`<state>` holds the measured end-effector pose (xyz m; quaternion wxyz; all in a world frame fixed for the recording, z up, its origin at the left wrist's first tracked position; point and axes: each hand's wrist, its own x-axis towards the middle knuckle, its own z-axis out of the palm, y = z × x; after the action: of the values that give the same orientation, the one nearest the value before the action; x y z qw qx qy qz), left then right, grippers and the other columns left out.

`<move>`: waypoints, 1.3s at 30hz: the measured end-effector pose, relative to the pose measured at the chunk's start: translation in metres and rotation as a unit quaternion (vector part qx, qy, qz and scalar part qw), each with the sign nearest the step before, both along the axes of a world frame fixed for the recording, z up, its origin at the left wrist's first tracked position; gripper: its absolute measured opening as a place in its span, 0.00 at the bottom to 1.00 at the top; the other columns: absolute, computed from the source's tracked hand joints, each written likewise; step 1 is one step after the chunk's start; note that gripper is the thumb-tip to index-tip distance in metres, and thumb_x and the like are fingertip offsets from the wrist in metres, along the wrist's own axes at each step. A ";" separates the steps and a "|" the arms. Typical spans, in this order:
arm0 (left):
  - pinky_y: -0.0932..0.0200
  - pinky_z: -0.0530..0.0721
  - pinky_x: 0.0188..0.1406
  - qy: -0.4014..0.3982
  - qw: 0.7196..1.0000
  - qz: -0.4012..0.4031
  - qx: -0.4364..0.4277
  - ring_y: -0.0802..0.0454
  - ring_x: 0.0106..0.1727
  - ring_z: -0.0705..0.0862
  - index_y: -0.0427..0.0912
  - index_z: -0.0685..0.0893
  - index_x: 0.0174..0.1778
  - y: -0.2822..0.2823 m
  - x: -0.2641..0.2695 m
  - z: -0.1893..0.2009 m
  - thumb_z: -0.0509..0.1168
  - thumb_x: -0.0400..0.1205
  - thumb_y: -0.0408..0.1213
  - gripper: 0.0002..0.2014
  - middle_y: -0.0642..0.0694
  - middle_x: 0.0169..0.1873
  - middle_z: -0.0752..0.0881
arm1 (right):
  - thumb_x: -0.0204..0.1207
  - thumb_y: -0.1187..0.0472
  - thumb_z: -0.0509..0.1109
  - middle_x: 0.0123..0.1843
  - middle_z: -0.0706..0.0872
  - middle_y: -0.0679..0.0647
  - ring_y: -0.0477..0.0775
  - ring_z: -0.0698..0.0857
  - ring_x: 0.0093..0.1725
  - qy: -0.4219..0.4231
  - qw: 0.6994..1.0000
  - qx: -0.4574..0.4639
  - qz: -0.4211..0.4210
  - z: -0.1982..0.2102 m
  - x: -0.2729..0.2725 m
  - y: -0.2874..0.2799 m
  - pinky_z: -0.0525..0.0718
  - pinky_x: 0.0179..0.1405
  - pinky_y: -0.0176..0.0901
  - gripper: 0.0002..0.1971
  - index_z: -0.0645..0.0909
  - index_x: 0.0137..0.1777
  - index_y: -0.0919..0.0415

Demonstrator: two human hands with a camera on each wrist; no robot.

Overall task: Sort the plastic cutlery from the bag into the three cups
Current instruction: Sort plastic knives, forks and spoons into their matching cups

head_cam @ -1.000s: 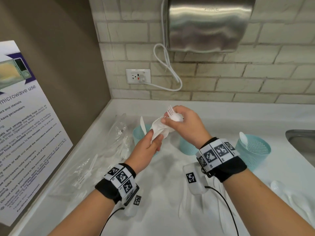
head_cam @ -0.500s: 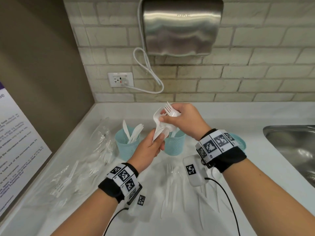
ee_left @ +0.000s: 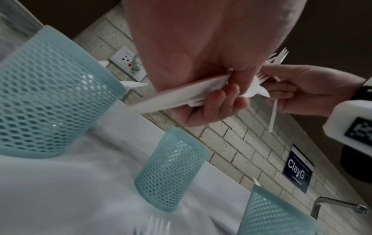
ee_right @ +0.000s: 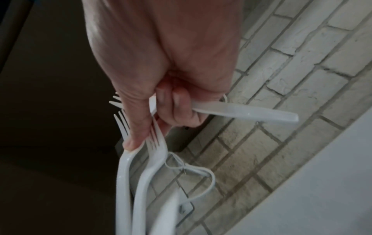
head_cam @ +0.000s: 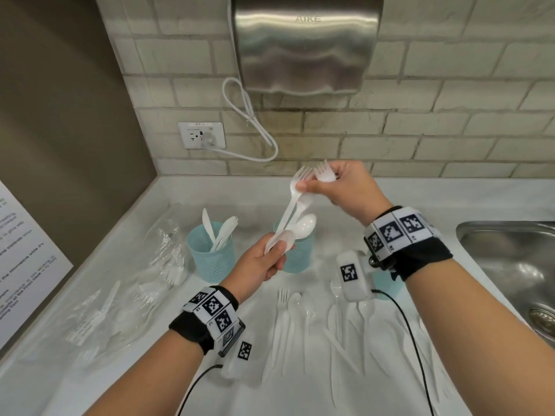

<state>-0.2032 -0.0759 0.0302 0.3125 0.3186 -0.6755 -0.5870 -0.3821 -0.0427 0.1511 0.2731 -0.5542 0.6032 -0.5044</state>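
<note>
My left hand (head_cam: 277,250) grips a bundle of white plastic spoons (head_cam: 301,228) by the bowls and handles (ee_left: 181,95), above the middle blue mesh cup (head_cam: 300,256). Higher and to the right, my right hand (head_cam: 312,186) pinches the heads of two forks (head_cam: 303,175) whose handles run down into the left hand's bundle. In the right wrist view its curled fingers also hold another white handle (ee_right: 241,112). The left cup (head_cam: 210,253) holds several white pieces. The right cup (head_cam: 386,283) is mostly hidden behind my right wrist. The clear bag (head_cam: 162,253) lies at the left.
Several loose forks, spoons and knives (head_cam: 300,319) lie on the white counter in front of me. A steel sink (head_cam: 510,259) is at the right. A hand dryer (head_cam: 306,43) and a socket (head_cam: 201,135) are on the brick wall; a poster (head_cam: 18,250) leans at the left.
My hands, close together on one bunch of cutlery before, have drawn apart. The right hand has risen with the fork heads while the left keeps the spoons lower.
</note>
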 end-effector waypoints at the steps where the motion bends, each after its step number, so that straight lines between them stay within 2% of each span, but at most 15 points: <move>1: 0.70 0.65 0.25 -0.014 1.000 0.015 -0.008 0.60 0.25 0.67 0.43 0.81 0.54 -0.002 0.000 -0.002 0.55 0.88 0.41 0.11 0.51 0.28 0.73 | 0.67 0.63 0.80 0.15 0.79 0.37 0.36 0.72 0.14 0.002 1.000 -0.014 -0.013 0.007 -0.005 0.000 0.66 0.16 0.22 0.06 0.84 0.36 0.60; 4: 0.65 0.68 0.32 -0.060 0.995 0.075 -0.041 0.56 0.29 0.68 0.42 0.79 0.56 -0.008 0.000 -0.011 0.54 0.88 0.44 0.12 0.51 0.29 0.72 | 0.66 0.61 0.80 0.19 0.81 0.40 0.34 0.74 0.17 0.022 0.996 -0.055 -0.068 0.019 -0.019 -0.006 0.69 0.19 0.23 0.08 0.83 0.32 0.56; 7: 0.59 0.69 0.35 -0.063 0.988 0.135 -0.046 0.53 0.32 0.69 0.43 0.76 0.55 -0.014 0.003 -0.019 0.53 0.88 0.44 0.11 0.50 0.31 0.72 | 0.66 0.57 0.81 0.31 0.84 0.47 0.34 0.79 0.27 0.098 0.986 -0.066 -0.120 0.009 -0.027 -0.021 0.74 0.30 0.30 0.09 0.83 0.33 0.56; 9: 0.59 0.69 0.34 -0.056 0.985 0.156 -0.048 0.54 0.32 0.69 0.47 0.74 0.52 -0.016 0.004 -0.021 0.52 0.88 0.43 0.07 0.50 0.32 0.72 | 0.67 0.56 0.80 0.43 0.87 0.55 0.48 0.83 0.43 0.157 0.977 -0.052 -0.136 -0.009 -0.026 -0.032 0.76 0.42 0.37 0.12 0.87 0.43 0.65; 11: 0.61 0.69 0.33 -0.045 0.984 0.168 -0.046 0.55 0.31 0.69 0.52 0.73 0.49 -0.017 0.004 -0.020 0.52 0.88 0.43 0.05 0.50 0.32 0.72 | 0.68 0.58 0.79 0.49 0.87 0.59 0.56 0.84 0.50 0.176 0.973 -0.046 -0.145 -0.032 -0.023 -0.042 0.76 0.48 0.39 0.14 0.88 0.47 0.68; 17: 0.63 0.67 0.29 -0.020 0.985 0.171 -0.027 0.55 0.30 0.67 0.52 0.69 0.49 -0.019 0.005 -0.021 0.53 0.88 0.43 0.03 0.49 0.32 0.69 | 0.67 0.62 0.78 0.48 0.87 0.58 0.57 0.85 0.50 0.145 0.983 -0.001 -0.112 -0.076 -0.011 -0.052 0.81 0.55 0.46 0.05 0.88 0.43 0.60; 21: 0.64 0.69 0.30 -0.016 0.986 0.165 -0.012 0.56 0.30 0.68 0.47 0.65 0.59 -0.019 0.004 -0.021 0.56 0.87 0.40 0.07 0.50 0.35 0.70 | 0.69 0.61 0.77 0.54 0.75 0.54 0.50 0.78 0.49 0.157 0.984 0.054 -0.061 -0.077 -0.011 -0.053 0.72 0.49 0.29 0.21 0.80 0.63 0.55; 23: 0.64 0.70 0.32 -0.018 0.988 0.155 -0.013 0.57 0.32 0.69 0.47 0.64 0.59 -0.019 0.003 -0.021 0.57 0.87 0.37 0.09 0.51 0.38 0.70 | 0.75 0.60 0.71 0.58 0.73 0.57 0.50 0.77 0.52 0.111 0.991 0.031 -0.071 -0.070 -0.008 -0.053 0.74 0.57 0.35 0.20 0.76 0.67 0.58; 25: 0.65 0.70 0.33 -0.021 0.988 0.150 -0.019 0.57 0.33 0.69 0.48 0.64 0.59 -0.018 0.002 -0.022 0.57 0.87 0.36 0.09 0.51 0.39 0.70 | 0.83 0.60 0.60 0.59 0.76 0.60 0.54 0.76 0.58 0.080 0.991 -0.032 -0.103 -0.064 -0.004 -0.054 0.70 0.61 0.38 0.14 0.79 0.64 0.62; 28: 0.66 0.70 0.36 -0.030 0.988 0.148 -0.037 0.58 0.37 0.69 0.48 0.62 0.60 -0.018 -0.001 -0.023 0.57 0.87 0.34 0.11 0.52 0.43 0.70 | 0.87 0.55 0.51 0.53 0.76 0.50 0.49 0.69 0.56 0.122 0.977 -0.083 -0.156 -0.058 0.003 -0.052 0.63 0.57 0.42 0.17 0.82 0.60 0.55; 31: 0.64 0.71 0.40 -0.046 0.987 0.142 -0.055 0.59 0.39 0.69 0.47 0.60 0.59 -0.015 -0.005 -0.021 0.57 0.86 0.32 0.12 0.53 0.43 0.69 | 0.87 0.57 0.50 0.45 0.79 0.43 0.44 0.77 0.48 0.019 0.981 -0.151 -0.119 -0.064 0.006 -0.049 0.74 0.51 0.34 0.12 0.76 0.53 0.53; 33: 0.65 0.71 0.40 -0.049 0.988 0.132 -0.059 0.60 0.40 0.69 0.46 0.60 0.59 -0.013 -0.007 -0.019 0.56 0.86 0.33 0.12 0.54 0.43 0.69 | 0.87 0.57 0.50 0.41 0.77 0.43 0.49 0.78 0.43 0.021 0.986 -0.121 -0.114 -0.078 0.005 -0.050 0.78 0.48 0.39 0.10 0.74 0.51 0.52; 36: 0.65 0.71 0.39 -0.052 0.989 0.123 -0.067 0.60 0.38 0.69 0.46 0.60 0.58 -0.009 -0.010 -0.017 0.56 0.87 0.35 0.10 0.54 0.42 0.69 | 0.85 0.61 0.54 0.52 0.75 0.55 0.53 0.77 0.44 0.068 0.993 -0.016 -0.094 -0.097 -0.001 -0.050 0.79 0.62 0.55 0.10 0.75 0.60 0.56; 38: 0.65 0.70 0.37 -0.051 0.990 0.112 -0.072 0.60 0.37 0.69 0.46 0.61 0.58 -0.007 -0.013 -0.016 0.57 0.87 0.36 0.10 0.54 0.41 0.69 | 0.81 0.60 0.61 0.63 0.72 0.59 0.55 0.75 0.58 0.151 0.982 0.069 -0.094 -0.102 -0.003 -0.044 0.69 0.72 0.49 0.19 0.70 0.72 0.55; 39: 0.65 0.69 0.36 -0.050 0.991 0.105 -0.073 0.60 0.36 0.69 0.46 0.62 0.57 -0.005 -0.015 -0.014 0.57 0.87 0.37 0.09 0.54 0.41 0.69 | 0.79 0.59 0.63 0.66 0.71 0.57 0.57 0.72 0.64 0.188 0.973 0.079 -0.107 -0.099 -0.002 -0.039 0.66 0.72 0.48 0.23 0.67 0.74 0.52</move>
<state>-0.2178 -0.0810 0.0160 0.3610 0.3930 -0.6939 -0.4834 -0.3842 -0.0815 0.0516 0.1421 -0.5483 0.7374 -0.3679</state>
